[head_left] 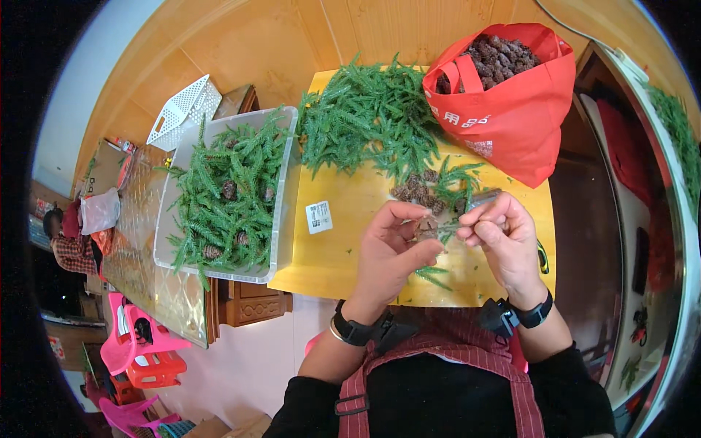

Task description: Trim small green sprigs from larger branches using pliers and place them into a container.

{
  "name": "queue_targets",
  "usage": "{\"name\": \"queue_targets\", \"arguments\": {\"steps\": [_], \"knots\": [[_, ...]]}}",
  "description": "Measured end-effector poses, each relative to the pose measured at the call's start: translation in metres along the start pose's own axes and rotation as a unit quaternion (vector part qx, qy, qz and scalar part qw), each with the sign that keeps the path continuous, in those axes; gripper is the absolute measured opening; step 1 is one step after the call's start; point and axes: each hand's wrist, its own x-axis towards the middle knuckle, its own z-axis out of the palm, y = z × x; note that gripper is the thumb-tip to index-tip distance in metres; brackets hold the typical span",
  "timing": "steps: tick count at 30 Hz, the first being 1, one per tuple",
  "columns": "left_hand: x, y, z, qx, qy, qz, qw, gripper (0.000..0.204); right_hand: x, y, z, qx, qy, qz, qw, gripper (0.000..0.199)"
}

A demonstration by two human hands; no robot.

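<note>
Holding a brown pine cone between thumb and fingertips, the left hand is above the yellow surface. Just beside it, the right hand pinches a grey item, too unclear to identify. The cone should handle as light and stiff, with brittle scales; grip lightly around its middle, without squeezing the scale tips.

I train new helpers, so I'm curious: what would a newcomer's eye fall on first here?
Probably the red bag full of pine cones, far right on the yellow table. Next, the green sprigs, heaped left of the bag and in the clear bin at left. Then the left hand and right hand, close together over the table's near side.
</note>
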Motion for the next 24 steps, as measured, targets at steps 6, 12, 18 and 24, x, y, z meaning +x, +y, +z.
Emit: {"name": "queue_targets", "arguments": {"steps": [6, 12, 18, 24], "knots": [[-0.002, -0.004, -0.001, 0.042, 0.003, -0.011, 0.999, 0.027, 0.0, 0.003, -0.011, 0.007, 0.035, -0.004, 0.999, 0.01], [-0.002, -0.01, -0.003, 0.046, -0.015, -0.016, 0.999, 0.021, -0.003, 0.002, -0.019, 0.002, 0.068, 0.005, 0.998, 0.008], [0.001, -0.02, -0.005, 0.072, -0.011, -0.06, 0.996, 0.016, -0.01, -0.001, -0.034, -0.03, 0.106, 0.009, 0.994, 0.007], [0.005, -0.034, 0.004, 0.114, -0.034, -0.098, 0.988, 0.015, -0.023, -0.012, -0.069, -0.076, 0.152, 0.028, 0.985, 0.004]]}}
